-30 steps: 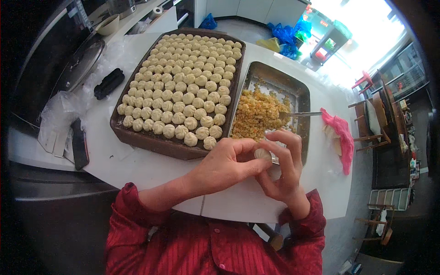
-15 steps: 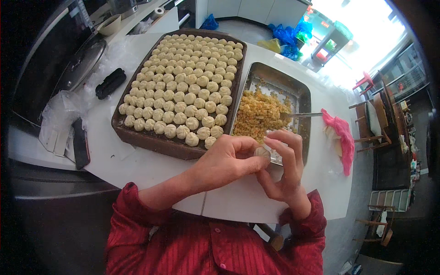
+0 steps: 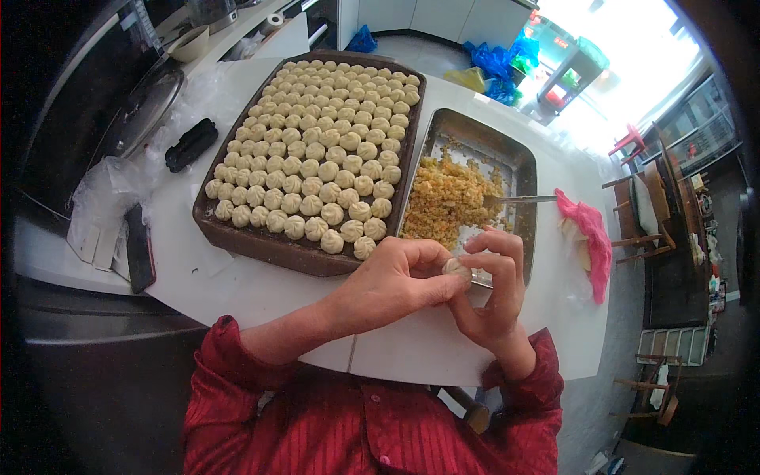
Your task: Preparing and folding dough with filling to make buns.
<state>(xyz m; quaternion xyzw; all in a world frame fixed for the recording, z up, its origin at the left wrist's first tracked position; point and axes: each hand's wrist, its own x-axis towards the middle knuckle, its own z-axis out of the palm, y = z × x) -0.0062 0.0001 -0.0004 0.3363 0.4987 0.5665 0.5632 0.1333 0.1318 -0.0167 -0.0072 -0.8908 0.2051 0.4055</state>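
Observation:
A small pale dumpling is held between my two hands, over the near edge of a metal tray. My left hand is closed round its left side with thumb and fingers. On the other side, my right hand pinches the dough at the top and right; its fingertips partly cover it. Orange-yellow chopped filling is heaped in the metal tray, with a metal utensil's handle sticking out to the right. Rows of pleated dumplings fill a brown tray at left.
A pink cloth lies at the white table's right edge. To the left are a black object, crumpled clear plastic and a dark flat slab. Blue bags and wooden chairs stand beyond the table.
My right fingers have drawn in and down onto the dumpling, pinching its top more closely. My left hand keeps its hold nearly in place. The trays have not moved.

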